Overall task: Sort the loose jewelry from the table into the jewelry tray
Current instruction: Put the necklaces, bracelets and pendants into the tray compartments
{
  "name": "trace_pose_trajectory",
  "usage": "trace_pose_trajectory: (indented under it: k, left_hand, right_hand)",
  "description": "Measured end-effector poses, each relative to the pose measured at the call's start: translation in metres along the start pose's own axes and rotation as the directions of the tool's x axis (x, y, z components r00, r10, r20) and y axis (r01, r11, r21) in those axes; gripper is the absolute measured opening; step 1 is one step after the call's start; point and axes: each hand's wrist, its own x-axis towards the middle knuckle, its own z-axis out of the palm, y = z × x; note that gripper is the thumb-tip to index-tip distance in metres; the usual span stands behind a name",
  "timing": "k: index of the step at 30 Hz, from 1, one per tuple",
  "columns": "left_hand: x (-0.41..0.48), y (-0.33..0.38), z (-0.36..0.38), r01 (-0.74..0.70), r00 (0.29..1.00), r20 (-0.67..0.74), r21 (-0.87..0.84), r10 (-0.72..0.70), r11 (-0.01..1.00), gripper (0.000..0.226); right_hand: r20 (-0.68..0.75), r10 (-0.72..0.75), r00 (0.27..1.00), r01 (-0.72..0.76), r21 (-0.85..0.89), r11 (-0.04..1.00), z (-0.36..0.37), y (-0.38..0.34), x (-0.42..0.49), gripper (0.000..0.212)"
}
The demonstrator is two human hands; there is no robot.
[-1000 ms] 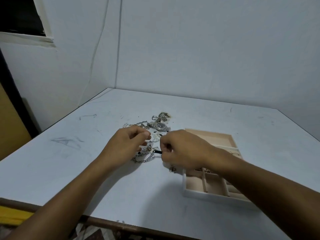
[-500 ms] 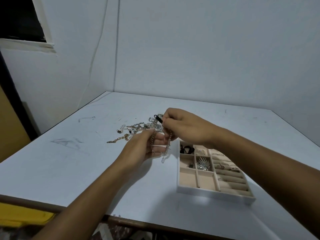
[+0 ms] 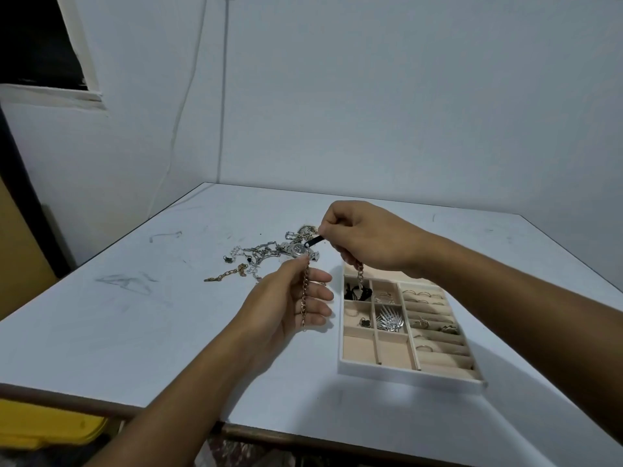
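Observation:
My left hand [image 3: 294, 302] pinches the top of a gold chain [image 3: 305, 294] that hangs down across its palm. My right hand [image 3: 367, 239], raised above the tray's far left corner, grips a small black piece [image 3: 314, 242] between its fingers, and another length of chain [image 3: 360, 275] dangles from it over the tray. The cream jewelry tray [image 3: 404, 374] lies to the right, its compartments holding rings, a silver fan-shaped piece [image 3: 390, 321] and black items. A pile of loose jewelry [image 3: 266, 253] with a wristwatch [image 3: 298, 250] lies on the table behind my hands.
The white table [image 3: 135, 325] bears dark scuff marks on its left side. A separate gold chain [image 3: 224, 274] lies in front of the pile. White walls close off the back, and a yellow object [image 3: 43, 428] sits below the table's near left edge.
Both hands have lifted off the pile with the chain, which now hangs between them. My right hand has moved up and right, uncovering the tray's compartments.

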Motion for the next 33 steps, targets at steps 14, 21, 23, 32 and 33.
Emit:
trace_pose_trajectory:
  k: [14,21,23,32,33]
  left_hand:
    - [0.014,0.015,-0.019,0.026,0.999,-0.019,-0.387,-0.036,0.922,0.021]
    - [0.023,0.016,-0.025,0.043,0.999,0.001,-0.409,-0.047,0.912,0.029]
    - [0.025,0.017,-0.025,0.040,0.999,-0.002,-0.442,-0.045,0.896,0.031]
    - [0.033,0.021,-0.018,-0.023,0.999,-0.045,-0.509,0.000,0.861,0.030]
    - [0.033,0.021,-0.016,-0.025,0.999,-0.048,-0.494,0.002,0.869,0.030]
  right_hand:
    - [0.045,0.106,0.993,-0.110,0.104,0.988,-0.008,0.005,-0.014,0.018]
    - [0.136,0.139,0.981,-0.150,0.073,0.986,-0.017,0.004,-0.024,0.009]
    - [0.189,0.161,0.969,-0.174,0.053,0.983,-0.020,0.005,-0.027,0.007]
    - [0.303,0.174,0.937,-0.161,-0.068,0.985,-0.030,0.007,-0.039,0.011]
    - [0.301,0.164,0.940,-0.147,-0.076,0.986,-0.032,0.006,-0.039,0.012]
